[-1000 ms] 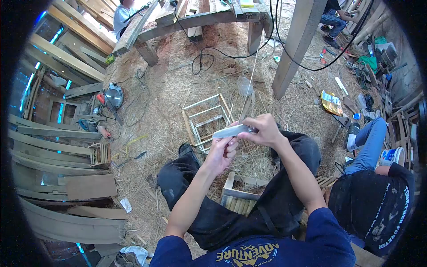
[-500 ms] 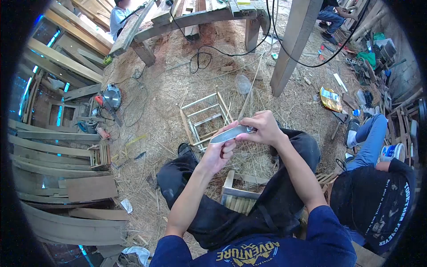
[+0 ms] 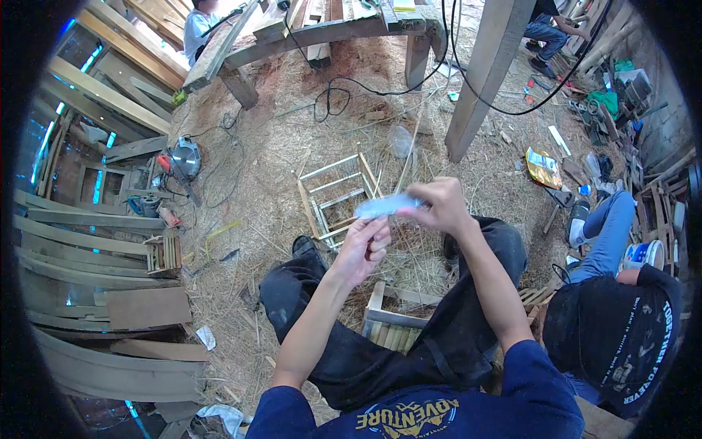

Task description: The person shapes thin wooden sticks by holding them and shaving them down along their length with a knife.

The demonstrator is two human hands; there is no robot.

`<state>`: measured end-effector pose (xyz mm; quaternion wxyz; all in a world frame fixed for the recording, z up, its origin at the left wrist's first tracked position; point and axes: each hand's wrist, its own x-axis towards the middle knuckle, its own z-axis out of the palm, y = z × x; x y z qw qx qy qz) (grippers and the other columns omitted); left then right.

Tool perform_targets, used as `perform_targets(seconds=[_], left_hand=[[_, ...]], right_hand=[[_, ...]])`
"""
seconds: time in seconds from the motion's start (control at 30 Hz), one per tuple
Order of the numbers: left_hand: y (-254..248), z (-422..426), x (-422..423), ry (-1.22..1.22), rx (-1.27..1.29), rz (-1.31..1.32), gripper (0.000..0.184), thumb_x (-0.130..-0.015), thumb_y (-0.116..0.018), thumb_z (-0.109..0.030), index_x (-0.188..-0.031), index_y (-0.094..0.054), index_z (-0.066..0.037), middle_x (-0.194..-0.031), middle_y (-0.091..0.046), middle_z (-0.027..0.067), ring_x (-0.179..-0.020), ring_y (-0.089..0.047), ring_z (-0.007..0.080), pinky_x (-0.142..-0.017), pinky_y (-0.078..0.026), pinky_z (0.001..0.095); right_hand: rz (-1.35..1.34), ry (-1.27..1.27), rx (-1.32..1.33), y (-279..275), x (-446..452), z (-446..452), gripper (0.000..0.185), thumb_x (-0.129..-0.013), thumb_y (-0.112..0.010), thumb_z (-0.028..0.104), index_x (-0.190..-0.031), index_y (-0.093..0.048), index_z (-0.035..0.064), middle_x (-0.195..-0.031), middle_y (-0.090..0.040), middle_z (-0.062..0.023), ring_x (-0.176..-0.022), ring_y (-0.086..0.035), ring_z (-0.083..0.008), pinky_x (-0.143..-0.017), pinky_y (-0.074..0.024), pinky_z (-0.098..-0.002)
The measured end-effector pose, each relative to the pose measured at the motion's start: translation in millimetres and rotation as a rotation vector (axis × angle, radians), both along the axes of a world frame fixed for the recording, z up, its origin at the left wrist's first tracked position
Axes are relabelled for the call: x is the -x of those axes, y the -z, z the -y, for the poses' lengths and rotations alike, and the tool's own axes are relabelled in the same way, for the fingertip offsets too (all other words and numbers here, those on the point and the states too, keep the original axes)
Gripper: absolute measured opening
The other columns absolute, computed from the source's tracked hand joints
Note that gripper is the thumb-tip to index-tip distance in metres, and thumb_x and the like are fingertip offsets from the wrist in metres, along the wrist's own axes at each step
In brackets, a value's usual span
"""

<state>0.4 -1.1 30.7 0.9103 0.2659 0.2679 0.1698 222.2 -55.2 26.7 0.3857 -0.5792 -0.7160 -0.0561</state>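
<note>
A broad pale metal blade point(image 3: 386, 206), blurred, lies across the space between my hands. My right hand point(image 3: 437, 205) is closed round its right end. My left hand point(image 3: 362, 252) is under the blade's left end, fingers curled and pinched on something thin that I cannot make out. Beyond my hands a small wooden frame point(image 3: 306, 208) with slats rests on the floor. Between my legs is another small wooden piece point(image 3: 395, 318) with a row of round rods.
A circular saw point(image 3: 186, 158) lies on the left floor near cables. Ahead are a heavy workbench point(image 3: 329, 33) and a slanting post point(image 3: 482, 80). At the right a person in a black shirt point(image 3: 610, 336) sits close by. Boards line the left side.
The blade has tilted and blurred, and my right hand has risen slightly. The long thin strip beyond my hands has shifted. My left hand stays nearly in place.
</note>
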Motion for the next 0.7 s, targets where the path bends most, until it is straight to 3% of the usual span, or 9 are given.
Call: perform_targets(seconds=[0.1, 0.2, 0.33, 0.53, 0.7], left_hand=[[-1, 10, 3, 0.035, -0.047, 0.017, 0.042, -0.102, -0.051, -0.012, -0.144, -0.048, -0.012, -0.072, -0.039, -0.0066, -0.056, -0.032, 0.0012, -0.043, -0.024, 0.015], [14, 6, 1, -0.021, -0.052, 0.063, 0.043, -0.102, -0.053, -0.013, -0.144, -0.047, -0.013, -0.072, -0.038, -0.0069, -0.057, -0.033, 0.0019, -0.045, -0.025, 0.0163], [3, 3, 3, -0.03, -0.088, 0.017, 0.045, -0.103, -0.051, -0.015, -0.147, -0.044, -0.014, -0.072, -0.037, -0.0068, -0.056, -0.031, 0.0023, -0.046, -0.024, 0.0179], [6, 0, 1, -0.051, -0.184, -0.027, 0.046, -0.103, -0.05, -0.013, -0.149, -0.042, -0.014, -0.072, -0.038, -0.0072, -0.055, -0.029, 0.0023, -0.048, -0.025, 0.02], [13, -4, 1, -0.034, -0.206, 0.008, 0.049, -0.103, -0.05, -0.011, -0.15, -0.041, -0.014, -0.072, -0.037, -0.0075, -0.055, -0.028, 0.0022, -0.049, -0.025, 0.02]], right_hand=[[-0.082, 0.173, -0.013, -1, -20, -1, 0.039, -0.078, -0.076, 0.052, -0.081, -0.072, 0.0133, -0.052, -0.058, -0.0035, -0.046, -0.06, -0.0193, -0.048, -0.0453, -0.0325], [-0.048, 0.091, -0.049, 8, -15, -1, 0.04, -0.078, -0.076, 0.052, -0.082, -0.072, 0.0129, -0.052, -0.058, -0.0047, -0.045, -0.059, -0.0206, -0.048, -0.0456, -0.0325], [-0.01, -0.065, 0.109, 9, 13, 2, 0.041, -0.077, -0.077, 0.052, -0.086, -0.071, 0.0123, -0.053, -0.059, -0.0065, -0.047, -0.059, -0.0249, -0.052, -0.0457, -0.0345], [-0.033, -0.125, 0.061, 9, 20, -4, 0.044, -0.073, -0.081, 0.049, -0.09, -0.07, 0.0094, -0.055, -0.058, -0.0044, -0.05, -0.06, -0.0219, -0.051, -0.0431, -0.035], [-0.065, -0.13, 0.079, 9, 23, -8, 0.043, -0.076, -0.077, 0.052, -0.093, -0.074, 0.0131, -0.053, -0.058, -0.0071, -0.049, -0.059, -0.0257, -0.052, -0.0441, -0.0355]])
